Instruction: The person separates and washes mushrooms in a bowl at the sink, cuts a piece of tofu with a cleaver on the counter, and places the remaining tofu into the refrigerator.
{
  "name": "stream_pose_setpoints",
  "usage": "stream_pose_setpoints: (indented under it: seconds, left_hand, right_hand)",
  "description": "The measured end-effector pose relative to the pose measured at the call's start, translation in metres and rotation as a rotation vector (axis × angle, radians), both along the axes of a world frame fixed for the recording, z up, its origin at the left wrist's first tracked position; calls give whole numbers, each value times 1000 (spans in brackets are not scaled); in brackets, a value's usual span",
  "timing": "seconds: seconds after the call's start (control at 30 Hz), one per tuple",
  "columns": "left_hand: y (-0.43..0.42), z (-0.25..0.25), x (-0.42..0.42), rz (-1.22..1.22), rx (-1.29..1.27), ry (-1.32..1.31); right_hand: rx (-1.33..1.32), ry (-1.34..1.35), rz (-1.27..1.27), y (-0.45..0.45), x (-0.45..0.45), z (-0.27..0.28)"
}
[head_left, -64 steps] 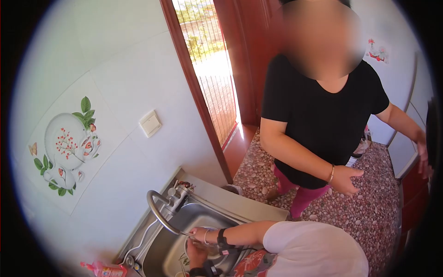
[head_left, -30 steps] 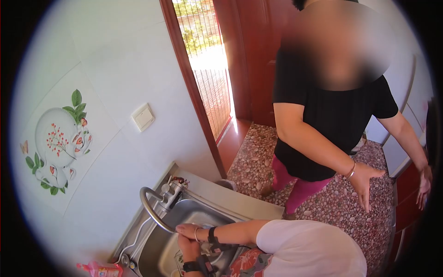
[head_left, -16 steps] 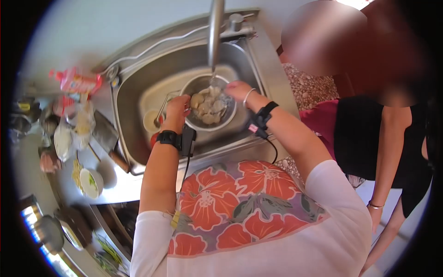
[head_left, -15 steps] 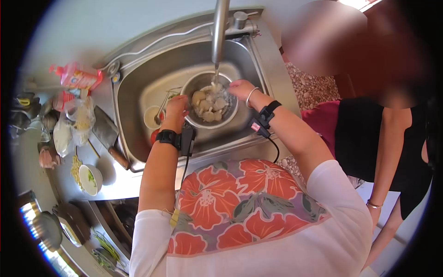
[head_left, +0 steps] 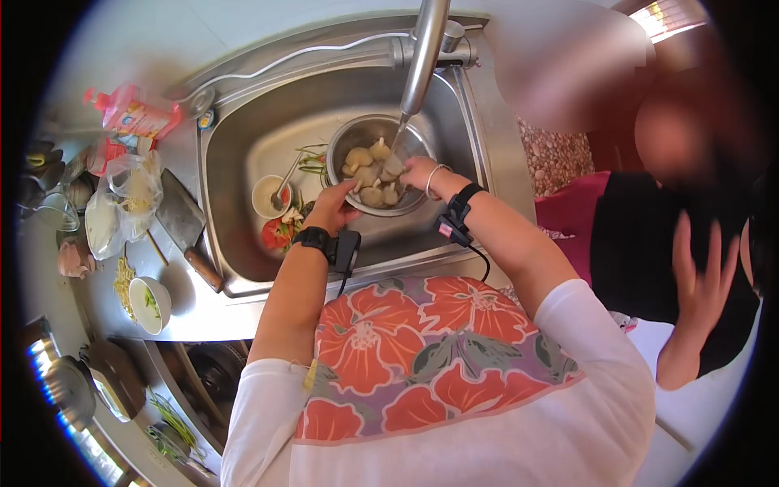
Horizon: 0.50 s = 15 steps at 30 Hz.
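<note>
The left hand (head_left: 329,207) had slid round to the near-left rim of the bowl (head_left: 349,136), its grip clamped there, steadying the pale pieces (head_left: 372,174) under the tap (head_left: 424,61) inside the sink (head_left: 227,178). The closure of the right hand (head_left: 419,174), at the rim, I couldn't tell.

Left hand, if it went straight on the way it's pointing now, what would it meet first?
The metal bowl: the left hand points at its lower-left rim as pictured, and may be touching it; contact is hard to judge from above.
</note>
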State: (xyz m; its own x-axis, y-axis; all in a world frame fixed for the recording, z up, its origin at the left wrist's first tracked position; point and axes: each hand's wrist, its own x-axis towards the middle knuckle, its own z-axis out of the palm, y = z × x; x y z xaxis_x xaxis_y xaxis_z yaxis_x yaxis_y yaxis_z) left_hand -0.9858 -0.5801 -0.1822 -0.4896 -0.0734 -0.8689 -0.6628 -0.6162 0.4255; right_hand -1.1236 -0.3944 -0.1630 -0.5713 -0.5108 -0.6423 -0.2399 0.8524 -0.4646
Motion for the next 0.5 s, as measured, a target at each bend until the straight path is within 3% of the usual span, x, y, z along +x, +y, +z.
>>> stream_pose_setpoints:
  seconds: [0.17, 0.23, 0.33, 0.43, 0.5]
  left_hand:
    - [3, -14, -11, -113, -43, -82]
    - [11, 3, -8, -106, -36, 4]
    - [27, 46, -11, -99, -83, 131]
    - [37, 89, -14, -113, -225, 199]
    - [25, 94, -12, -168, -181, 199]
  right_hand:
    - [-67, 80, -134, 7, -6, 4]
    - [-37, 231, -86, 4, -10, -8]
    - [-218, 240, -223, -12, -19, -8]
    - [-155, 445, 371, -37, 21, 45]
    - [-119, 373, 606, -29, 29, 59]
